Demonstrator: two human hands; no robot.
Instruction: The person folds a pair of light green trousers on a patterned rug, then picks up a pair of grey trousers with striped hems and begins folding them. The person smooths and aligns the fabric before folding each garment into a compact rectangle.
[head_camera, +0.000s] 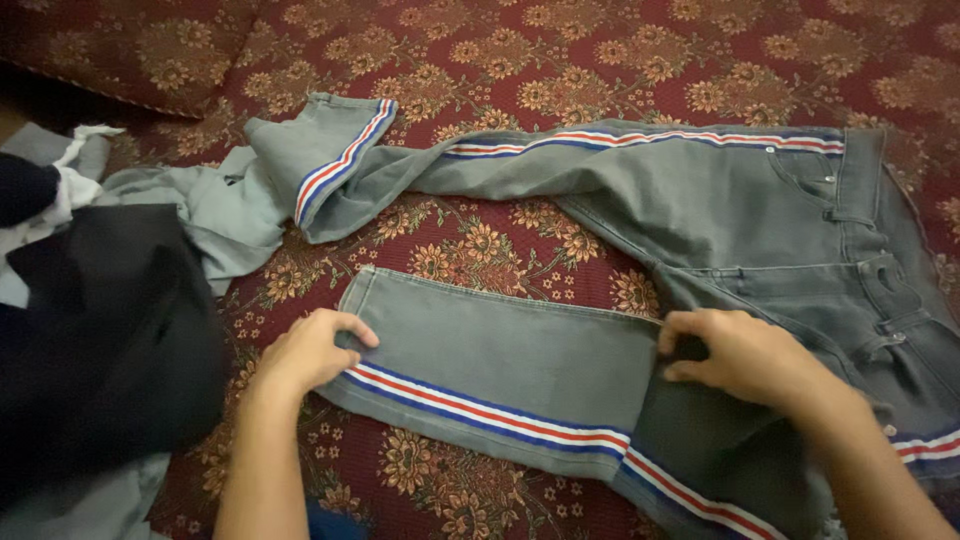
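Note:
A pair of grey jeans (690, 200) with red, white and blue side stripes lies spread on a dark red floral bedspread (560, 60). The far leg stretches left and folds back at its hem. My left hand (308, 350) pinches the near leg by its hem end. My right hand (735, 355) grips a fold of the same leg close to the knee, where the cloth bunches and looks darker.
A heap of clothes sits at the left: a black garment (100, 330), a light grey one (215, 215) and some white cloth (75, 170). A matching floral pillow (120, 50) lies at the top left.

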